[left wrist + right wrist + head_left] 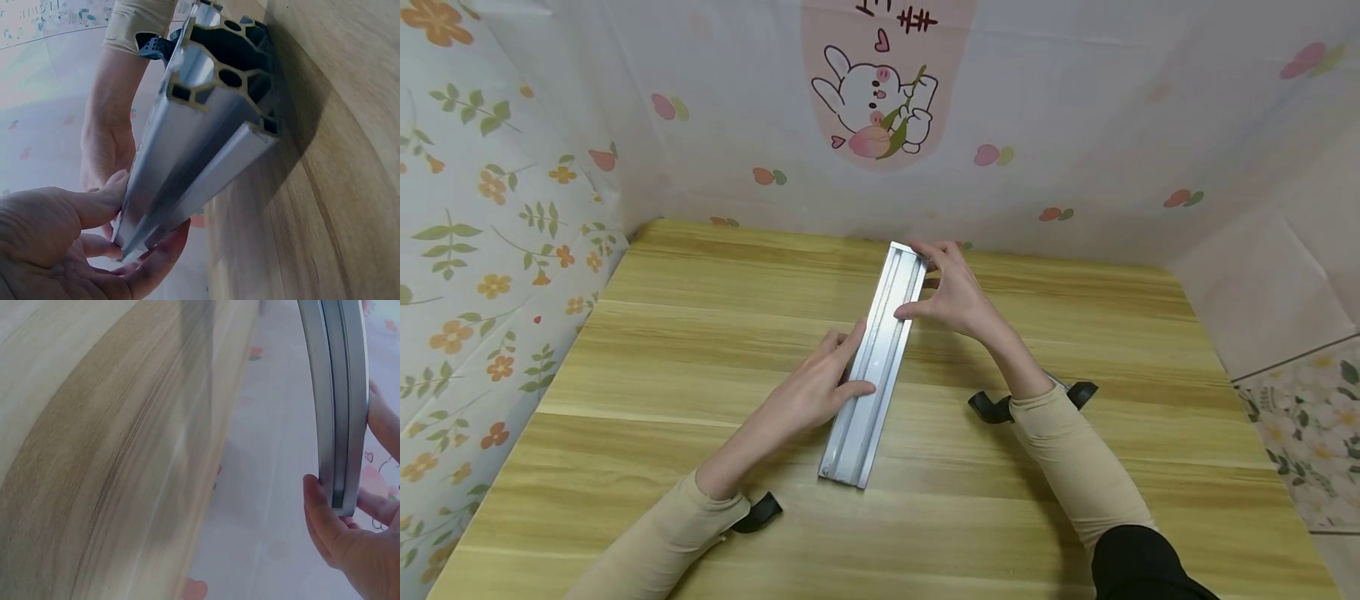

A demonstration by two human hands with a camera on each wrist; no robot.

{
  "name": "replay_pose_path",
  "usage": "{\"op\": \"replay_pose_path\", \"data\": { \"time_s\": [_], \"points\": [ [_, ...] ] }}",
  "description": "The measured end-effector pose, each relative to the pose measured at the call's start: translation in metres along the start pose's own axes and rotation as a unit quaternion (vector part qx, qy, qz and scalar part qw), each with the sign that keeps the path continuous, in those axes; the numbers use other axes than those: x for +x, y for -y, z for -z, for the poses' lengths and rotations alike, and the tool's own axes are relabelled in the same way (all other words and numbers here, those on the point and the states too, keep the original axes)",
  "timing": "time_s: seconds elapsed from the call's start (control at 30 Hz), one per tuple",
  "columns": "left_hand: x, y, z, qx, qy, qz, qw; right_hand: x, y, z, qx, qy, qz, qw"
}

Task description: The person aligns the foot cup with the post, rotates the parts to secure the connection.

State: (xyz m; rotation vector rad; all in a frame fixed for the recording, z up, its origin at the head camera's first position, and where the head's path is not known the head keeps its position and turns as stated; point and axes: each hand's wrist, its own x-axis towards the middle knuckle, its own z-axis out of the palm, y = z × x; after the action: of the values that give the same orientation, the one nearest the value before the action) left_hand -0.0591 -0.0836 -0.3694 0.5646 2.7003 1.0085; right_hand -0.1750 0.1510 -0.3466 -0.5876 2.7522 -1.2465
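A long silver aluminium extrusion [880, 346] with lengthwise grooves is held at a slant over the table by both hands. In the left wrist view, its cut end shows a hollow section with several openings, clear of the wood surface. My left hand [816, 385] grips the left edge near the middle, thumb on the upper face and fingers bent around the side. Toward the far end, my right hand [957, 296] grips the right edge, its thumb on the upper face. The right wrist view shows the grooved side of the aluminium extrusion [340, 394] between the right hand's [365, 547] thumb and fingers.
The wood-grain table [662, 375] spreads beneath both arms. A pale cloth [715, 108] with a rabbit print hangs behind its back edge, and flowered cloth [497, 275] hangs at left. Black curved mounts [758, 512] stick out from the sleeved wrists.
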Motion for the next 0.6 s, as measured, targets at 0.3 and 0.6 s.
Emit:
{"op": "replay_pose_path", "data": {
  "time_s": [0.3, 0.6],
  "points": [
    [-0.001, 0.000, 0.001, -0.024, -0.011, -0.034, 0.9991, -0.006, 0.009, 0.005, 0.072, -0.058, 0.024, 0.9954],
    [-0.001, -0.004, 0.002, -0.069, -0.043, -0.054, 0.9952, -0.010, 0.022, 0.016, 0.110, -0.104, 0.066, 0.9862]
  ]
}}
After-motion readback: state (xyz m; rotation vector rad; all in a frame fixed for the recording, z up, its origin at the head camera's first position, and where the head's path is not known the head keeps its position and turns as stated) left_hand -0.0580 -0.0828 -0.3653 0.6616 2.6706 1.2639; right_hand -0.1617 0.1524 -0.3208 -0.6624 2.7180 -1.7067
